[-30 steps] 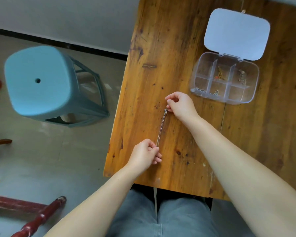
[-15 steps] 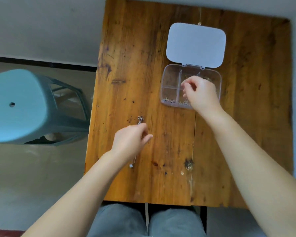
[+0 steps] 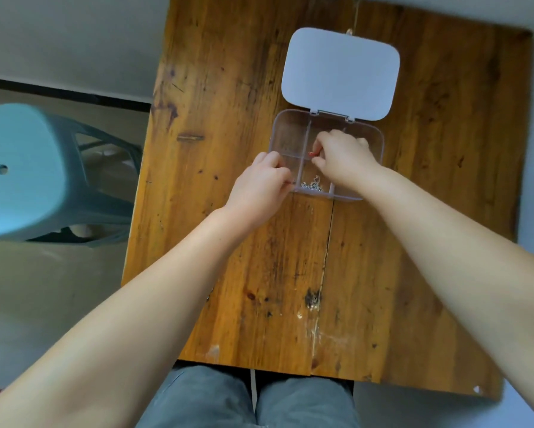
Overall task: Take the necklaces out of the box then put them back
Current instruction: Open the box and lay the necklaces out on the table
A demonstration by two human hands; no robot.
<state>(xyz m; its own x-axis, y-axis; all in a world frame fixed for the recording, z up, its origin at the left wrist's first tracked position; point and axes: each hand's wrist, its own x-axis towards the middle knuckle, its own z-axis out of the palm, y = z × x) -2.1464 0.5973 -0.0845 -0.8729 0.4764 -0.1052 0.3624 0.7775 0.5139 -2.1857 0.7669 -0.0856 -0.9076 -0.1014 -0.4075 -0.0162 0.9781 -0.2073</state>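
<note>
A clear plastic compartment box (image 3: 290,131) sits on the wooden table (image 3: 228,88), its white lid (image 3: 341,74) folded open behind it. My right hand (image 3: 344,162) reaches into the middle compartments, its fingertips pinched on a small red piece of a necklace (image 3: 312,154). A silver chain (image 3: 312,186) lies bunched in the front middle compartment. My left hand (image 3: 259,183) is curled against the box's front left corner and grips its edge. The necklace laid on the table earlier is hidden under my left forearm.
A blue plastic stool (image 3: 21,168) stands on the floor left of the table. A pale wall runs behind the table, which also ends close to a wall on the right. My knees in grey trousers (image 3: 247,400) are under the front edge.
Both hands let go of the silver necklace, leaving it on the table. My right hand went into the box and my left hand moved up to the box's corner.
</note>
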